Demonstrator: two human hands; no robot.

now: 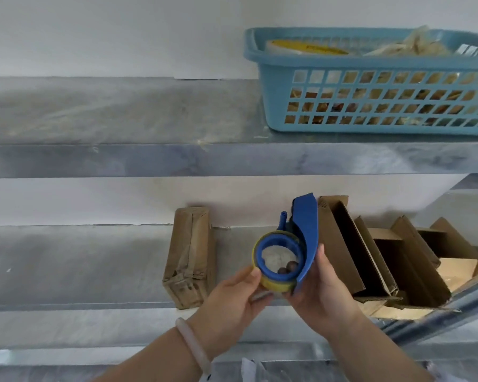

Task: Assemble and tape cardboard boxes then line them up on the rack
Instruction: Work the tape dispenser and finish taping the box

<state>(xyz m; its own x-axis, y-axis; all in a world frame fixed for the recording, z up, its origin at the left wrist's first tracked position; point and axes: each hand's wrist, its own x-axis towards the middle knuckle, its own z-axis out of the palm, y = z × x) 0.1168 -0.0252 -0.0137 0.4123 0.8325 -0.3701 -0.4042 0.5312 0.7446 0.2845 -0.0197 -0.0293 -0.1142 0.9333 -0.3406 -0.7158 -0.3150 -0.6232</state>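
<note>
Close before the shelf edge (80, 323), left grip (232, 299) and right grip (323, 293) tight around tape dispenser (305, 230).

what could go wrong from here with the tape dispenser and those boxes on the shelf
1. The left hand pinches the tape roll while the right hand grips the tape dispenser; the roll may slip off its hub.
2. The open boxes lean sideways at the lower shelf's front edge; a bump from the hands could tip them off.
</note>
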